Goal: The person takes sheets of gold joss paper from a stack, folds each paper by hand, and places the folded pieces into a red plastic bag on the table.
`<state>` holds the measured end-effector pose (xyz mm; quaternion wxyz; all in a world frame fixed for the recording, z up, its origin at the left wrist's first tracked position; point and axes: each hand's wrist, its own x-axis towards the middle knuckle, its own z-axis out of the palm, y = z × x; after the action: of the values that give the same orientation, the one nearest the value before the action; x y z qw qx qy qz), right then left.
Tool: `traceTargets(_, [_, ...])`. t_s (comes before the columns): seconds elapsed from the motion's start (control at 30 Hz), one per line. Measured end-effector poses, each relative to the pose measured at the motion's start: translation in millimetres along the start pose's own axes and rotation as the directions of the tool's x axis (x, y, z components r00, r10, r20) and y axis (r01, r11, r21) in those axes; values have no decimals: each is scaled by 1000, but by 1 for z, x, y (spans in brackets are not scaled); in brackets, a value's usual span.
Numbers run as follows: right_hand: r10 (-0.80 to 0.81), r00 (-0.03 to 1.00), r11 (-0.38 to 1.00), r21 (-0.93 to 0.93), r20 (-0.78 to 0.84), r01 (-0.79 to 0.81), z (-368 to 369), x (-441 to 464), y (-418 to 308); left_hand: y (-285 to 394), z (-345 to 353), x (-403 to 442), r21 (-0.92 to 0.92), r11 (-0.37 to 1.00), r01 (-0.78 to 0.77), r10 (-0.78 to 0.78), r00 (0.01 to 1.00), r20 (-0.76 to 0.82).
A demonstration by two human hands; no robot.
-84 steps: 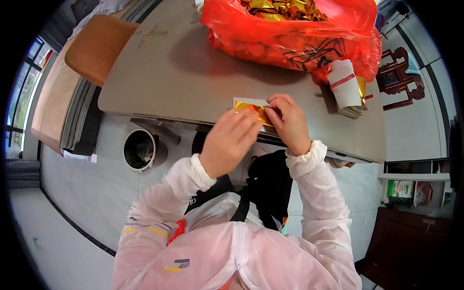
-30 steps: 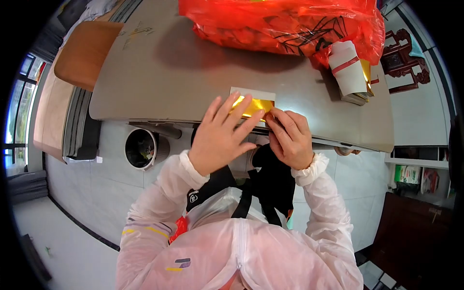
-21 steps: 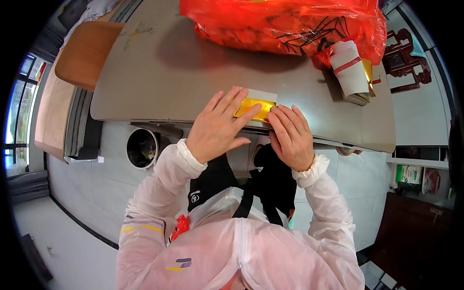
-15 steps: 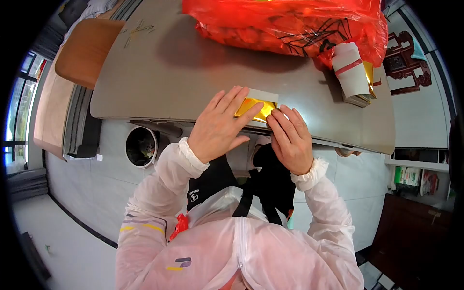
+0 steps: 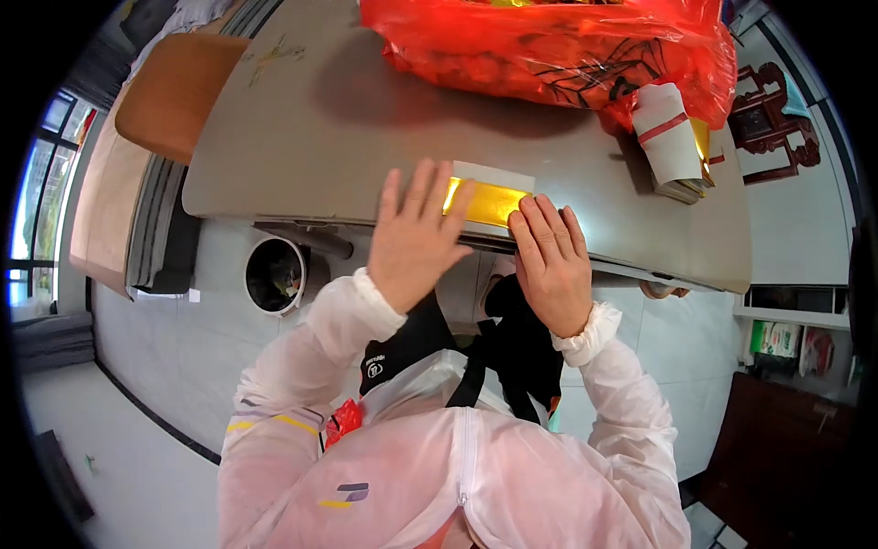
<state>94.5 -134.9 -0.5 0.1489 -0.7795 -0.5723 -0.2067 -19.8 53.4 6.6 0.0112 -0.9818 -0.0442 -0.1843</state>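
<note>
A sheet of shiny gold foil paper [image 5: 489,201] with a pale strip along its far side lies at the near edge of the table [image 5: 320,165]. My left hand [image 5: 412,242] is open with fingers spread, at the sheet's left end; the thumb and index finger overlap that end, and whether they press on it I cannot tell. Flat on the right end rests my right hand [image 5: 555,261], its fingers stretched out side by side and touching the foil. Neither hand grips anything.
A large red plastic bag [image 5: 530,73], filled with something, sits at the table's far side. Beside it stands a paper stack [image 5: 668,137] with a white wrap and red band. A bin [image 5: 276,276] is on the floor left; a brown chair [image 5: 178,91] is at the table's left.
My left hand has drawn a little to the left with its fingers off the middle of the foil, so more gold shows. My right hand stays at the right end.
</note>
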Motion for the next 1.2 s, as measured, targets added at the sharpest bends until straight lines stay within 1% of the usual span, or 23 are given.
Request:
traceTargets(0.03, [-1, 1000, 1000, -17, -2, 1, -1, 0, 0, -5, -1, -3, 28, 1000, -1, 2, 1000, -12])
traceTargets(0.1, [47, 999, 999, 8, 23, -48, -3, 4, -11, -2, -1, -3, 20, 1000, 17, -17, 1000, -9])
traceTargets(0.17, [65, 995, 996, 53, 70, -68, 2, 13, -29, 4, -6, -2, 41, 998, 37, -38, 999, 25])
traceTargets(0.2, [63, 997, 993, 92, 49, -68, 6, 20, -38, 3, -3, -3, 73, 997, 32, -32, 999, 1])
traceTargets(0.27, [73, 997, 995, 69, -17, -72, 12, 29, -46, -1, 4, -5, 138, 990, 29, -22, 998, -50])
traceTargets(0.33, [87, 996, 989, 120, 0, -87, 6, 20, -33, -2, -1, -5, 76, 997, 22, -19, 999, -37])
traceTargets(0.37, [93, 996, 993, 69, -5, -92, 5, 12, -25, -3, -4, -5, 48, 999, 23, -22, 999, -34])
traceTargets(0.47, [60, 998, 998, -17, -30, -61, 0, -3, -11, 4, -9, -2, 48, 999, 18, -16, 999, -37])
traceTargets(0.5, [82, 996, 997, 6, -34, -82, -1, -4, -13, 11, -9, 0, 14, 1000, -2, 3, 999, -46])
traceTargets(0.53, [103, 994, 994, 31, -38, -101, -2, -3, -16, 21, -9, 1, -17, 999, -52, 51, 999, -16])
traceTargets(0.6, [108, 993, 993, 47, -51, -106, 0, -2, -16, 43, 1, 3, 48, 996, -74, 75, 997, -18])
traceTargets(0.7, [96, 994, 995, 24, -57, -95, -3, -3, -12, 34, 5, -3, 16, 999, -52, 53, 995, -83])
traceTargets(0.73, [84, 994, 996, 10, -67, -83, -3, -3, -10, 27, 1, -8, 42, 999, -34, 37, 998, -52])
traceTargets(0.8, [59, 994, 998, -14, -93, -61, 2, -4, -8, 11, -3, -16, 78, 997, -12, 18, 997, -75])
traceTargets(0.9, [64, 988, 997, -23, -141, -68, 3, -2, -10, 1, -11, -26, 149, 989, 9, 3, 997, -79])
traceTargets(1.0, [64, 971, 998, 11, -229, -64, -1, 7, -13, 1, -14, -25, 81, 997, 10, -3, 997, -82])
traceTargets(1.1, [103, 973, 987, 143, -204, -75, -6, 11, -15, 9, -23, -25, -38, 998, 53, -57, 993, -104])
traceTargets(1.2, [178, 963, 956, 266, -205, -120, -9, 6, -19, 18, -24, -30, -245, 969, 44, -106, 964, -243])
